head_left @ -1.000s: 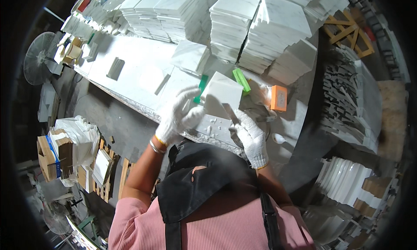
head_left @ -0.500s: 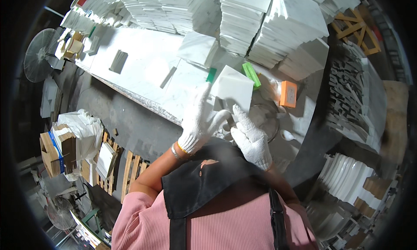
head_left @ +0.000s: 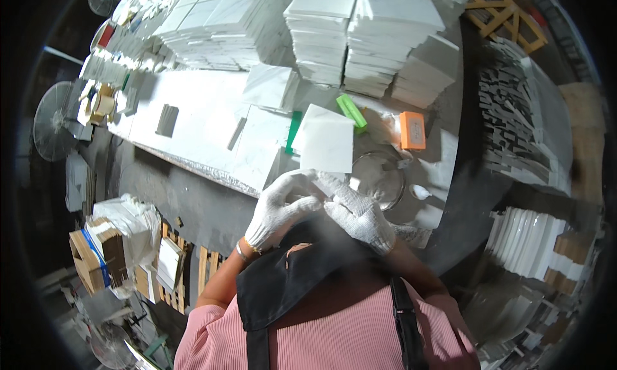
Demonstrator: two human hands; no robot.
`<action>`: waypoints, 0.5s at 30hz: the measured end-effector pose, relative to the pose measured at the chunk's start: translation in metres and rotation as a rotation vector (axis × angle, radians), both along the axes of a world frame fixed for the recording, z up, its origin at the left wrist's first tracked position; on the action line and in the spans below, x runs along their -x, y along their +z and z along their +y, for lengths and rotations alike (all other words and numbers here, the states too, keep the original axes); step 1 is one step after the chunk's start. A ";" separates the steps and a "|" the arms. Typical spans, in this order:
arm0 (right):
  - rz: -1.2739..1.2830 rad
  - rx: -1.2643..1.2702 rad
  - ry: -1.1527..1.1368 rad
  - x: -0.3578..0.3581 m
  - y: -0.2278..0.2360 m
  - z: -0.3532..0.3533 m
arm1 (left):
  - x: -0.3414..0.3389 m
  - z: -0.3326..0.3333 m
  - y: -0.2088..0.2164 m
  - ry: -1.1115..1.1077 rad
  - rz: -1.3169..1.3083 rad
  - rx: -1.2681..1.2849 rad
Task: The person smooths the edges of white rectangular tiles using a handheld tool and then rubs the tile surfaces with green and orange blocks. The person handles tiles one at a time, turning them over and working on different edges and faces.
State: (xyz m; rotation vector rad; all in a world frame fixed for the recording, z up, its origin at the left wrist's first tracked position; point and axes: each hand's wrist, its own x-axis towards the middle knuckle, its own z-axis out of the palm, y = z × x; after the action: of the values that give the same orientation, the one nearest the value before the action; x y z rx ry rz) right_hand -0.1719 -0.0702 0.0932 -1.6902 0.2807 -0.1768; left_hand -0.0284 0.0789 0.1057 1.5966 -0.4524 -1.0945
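Both my hands wear white knit gloves and meet in front of me at the near edge of the table. My left hand (head_left: 281, 206) has its fingers bent inward, their tips against the fingers of my right hand (head_left: 361, 217). The right fingers are pressed together and bent. Whether anything small is between them is hidden. Just beyond the hands lies a white square tile (head_left: 326, 142), apart from them. A dark green strip (head_left: 293, 133) shows along its left side. Right of the tile are a bright green block (head_left: 352, 113) and a round clear dish (head_left: 393, 191).
An orange box (head_left: 412, 131) and a small white scoop-like item (head_left: 420, 192) lie at the right. A short tile stack (head_left: 270, 87) stands behind the tile, with tall marble-patterned stacks (head_left: 318, 33) beyond. Pallets (head_left: 204, 267) and a cardboard box (head_left: 87, 261) are at lower left.
My hands have come together and drawn back toward me. The left fingers, stretched over the tile before, are now bent. The tile now lies uncovered, and the view has shifted.
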 end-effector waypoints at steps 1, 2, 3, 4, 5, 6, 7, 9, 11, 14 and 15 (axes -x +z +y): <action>-0.028 0.009 -0.042 0.002 0.000 -0.001 | 0.000 -0.001 0.004 0.084 0.001 0.018; -0.055 0.015 -0.086 0.005 0.000 -0.002 | -0.002 0.000 0.007 0.166 0.003 0.034; -0.081 0.022 -0.130 0.010 -0.001 -0.003 | -0.007 0.001 0.009 0.249 0.006 0.050; -0.033 -0.035 -0.213 0.019 -0.013 -0.004 | -0.015 0.003 0.002 0.237 -0.159 0.106; 0.018 -0.035 -0.269 0.024 -0.016 -0.010 | -0.021 0.008 -0.012 0.258 -0.360 0.153; 0.016 -0.152 -0.368 0.030 -0.028 -0.010 | -0.029 0.005 -0.014 0.148 -0.650 0.130; 0.012 -0.269 -0.469 0.036 -0.038 -0.011 | -0.036 -0.001 -0.015 0.032 -0.939 0.110; 0.151 -0.243 -0.545 0.044 -0.034 -0.022 | -0.033 -0.017 0.002 -0.174 -1.124 -0.007; 0.057 -0.228 -0.638 0.046 -0.041 -0.027 | -0.030 -0.034 -0.008 -0.317 -1.246 -0.076; 0.113 -0.224 -0.665 0.044 -0.053 -0.034 | -0.019 -0.061 -0.022 -0.465 -1.350 -0.260; 0.162 -0.271 -0.660 0.044 -0.049 -0.035 | -0.022 -0.065 -0.029 -0.492 -1.358 -0.255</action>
State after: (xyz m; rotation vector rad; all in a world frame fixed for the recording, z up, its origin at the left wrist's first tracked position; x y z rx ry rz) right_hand -0.2155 -0.1053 0.0440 -1.2951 0.9405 -0.4682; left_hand -0.0068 0.0135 0.0768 2.3780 -1.7007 -0.2076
